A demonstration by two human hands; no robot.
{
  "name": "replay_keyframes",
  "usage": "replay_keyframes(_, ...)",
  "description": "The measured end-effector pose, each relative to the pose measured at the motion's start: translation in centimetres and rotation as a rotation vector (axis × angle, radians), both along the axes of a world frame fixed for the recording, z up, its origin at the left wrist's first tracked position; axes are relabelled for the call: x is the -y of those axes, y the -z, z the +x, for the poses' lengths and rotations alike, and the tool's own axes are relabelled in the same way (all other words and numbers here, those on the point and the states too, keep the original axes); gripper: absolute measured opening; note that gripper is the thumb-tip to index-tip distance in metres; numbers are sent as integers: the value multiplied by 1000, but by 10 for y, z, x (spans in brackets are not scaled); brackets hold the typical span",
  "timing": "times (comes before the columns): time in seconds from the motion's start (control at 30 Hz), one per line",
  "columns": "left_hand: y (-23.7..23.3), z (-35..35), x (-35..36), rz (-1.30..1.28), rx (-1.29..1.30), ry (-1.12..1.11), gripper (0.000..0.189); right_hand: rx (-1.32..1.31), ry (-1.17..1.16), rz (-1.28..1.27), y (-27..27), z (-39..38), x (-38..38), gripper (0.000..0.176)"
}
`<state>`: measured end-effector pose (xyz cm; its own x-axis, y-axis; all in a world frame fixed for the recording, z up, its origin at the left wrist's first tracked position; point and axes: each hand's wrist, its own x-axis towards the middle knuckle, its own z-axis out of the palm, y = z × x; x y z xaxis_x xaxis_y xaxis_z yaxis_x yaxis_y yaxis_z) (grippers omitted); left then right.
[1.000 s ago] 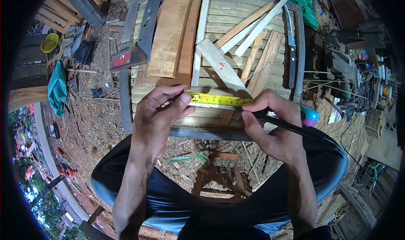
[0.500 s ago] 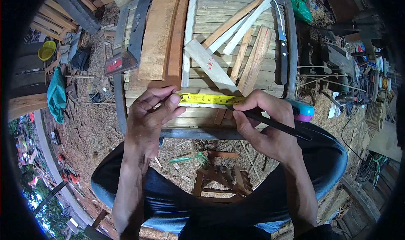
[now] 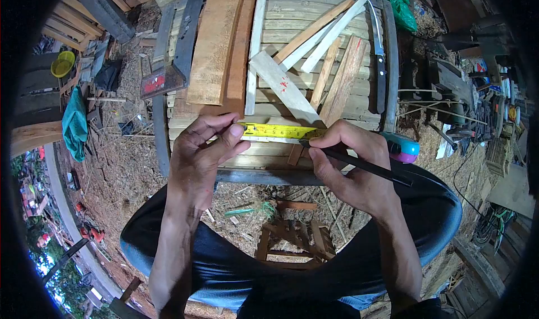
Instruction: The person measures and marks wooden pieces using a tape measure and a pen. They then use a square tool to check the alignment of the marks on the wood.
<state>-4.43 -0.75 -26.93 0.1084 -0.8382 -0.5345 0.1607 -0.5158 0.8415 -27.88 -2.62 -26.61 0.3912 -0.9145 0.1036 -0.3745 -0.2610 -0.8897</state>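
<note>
A yellow tape measure (image 3: 281, 132) is stretched between my two hands above the slatted table, its numbers facing up. My left hand (image 3: 199, 150) pinches its free end between thumb and fingers. Along the tape's lower edge shows a pale strip (image 3: 269, 140). My right hand (image 3: 359, 164) is closed around a black pencil (image 3: 373, 169), whose tip touches the tape's lower edge. Behind the right hand, the teal and pink tape case (image 3: 404, 149) sticks out. Just beyond the tape lies a pale board with red marks (image 3: 286, 89).
Wide brown planks (image 3: 216, 49) lie at the left of the slatted table (image 3: 297, 7), several thin wood strips (image 3: 331, 35) in the middle. A knife (image 3: 380, 75) rests near the right edge. A dark-framed tool with a red patch (image 3: 163, 82) overhangs the left edge.
The view has shifted slightly, so the table's things sit a little to the right. The pencil tip has slid slightly left along the tape; both hands keep their grip.
</note>
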Motion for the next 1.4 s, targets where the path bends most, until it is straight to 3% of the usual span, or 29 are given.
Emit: replay_keyframes(1.4, 0, 0, 2, 20, 58, -3, 33, 57, 24, 91, 2, -11, -3, 14)
